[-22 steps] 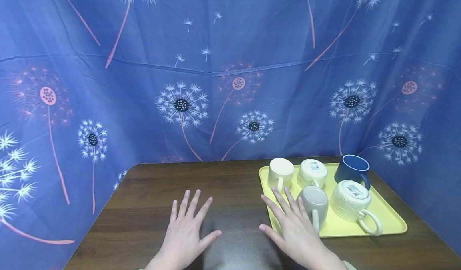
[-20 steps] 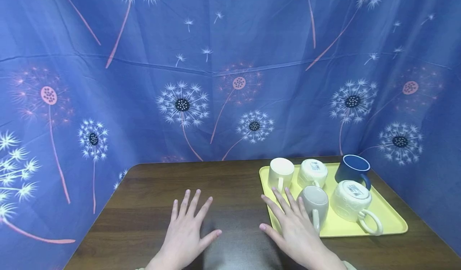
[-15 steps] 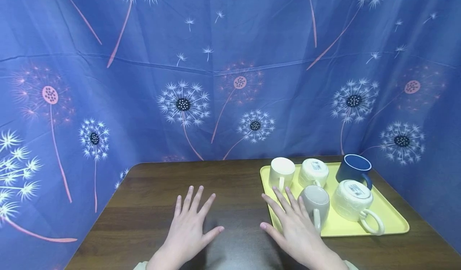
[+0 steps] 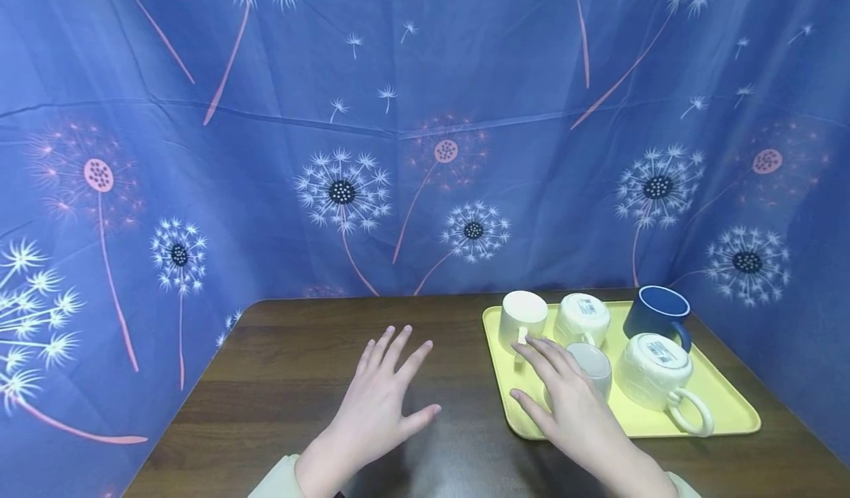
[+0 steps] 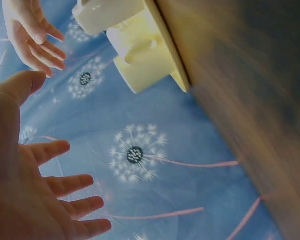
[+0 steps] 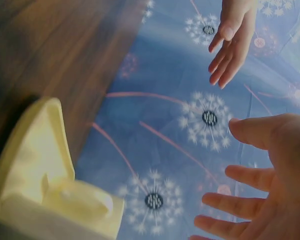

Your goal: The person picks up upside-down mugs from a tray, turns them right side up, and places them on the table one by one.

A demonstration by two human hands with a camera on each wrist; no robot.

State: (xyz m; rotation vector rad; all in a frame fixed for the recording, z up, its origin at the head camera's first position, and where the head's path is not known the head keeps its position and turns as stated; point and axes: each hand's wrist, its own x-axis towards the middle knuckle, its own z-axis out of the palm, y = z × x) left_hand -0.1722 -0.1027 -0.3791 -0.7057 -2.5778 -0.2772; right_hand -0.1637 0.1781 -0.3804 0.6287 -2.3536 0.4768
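My left hand (image 4: 375, 409) hovers over the brown table, fingers spread and nothing in it. My right hand (image 4: 574, 398) is held above the left part of a yellow tray (image 4: 713, 395), its fingers slightly bent, also holding nothing. Partly hidden behind that hand is a grey mug (image 4: 594, 365). Just beyond its fingertips stands a white mug (image 4: 523, 313), handle towards me. Both wrist views show the palms with the fingers apart, the left hand (image 5: 35, 185) and the right hand (image 6: 270, 185) touching no mug there.
Also on the tray are a white mug (image 4: 583, 317) and a larger white mug (image 4: 654, 369), both bottom up with labels, and a dark blue mug (image 4: 657, 313) at the back right. A blue dandelion-print cloth (image 4: 425, 188) hangs behind the wooden table (image 4: 299, 350).
Both hands have moved forward and to the right. The right fingers are a little more bent and cover more of the grey mug. The mugs and tray have not visibly been moved.
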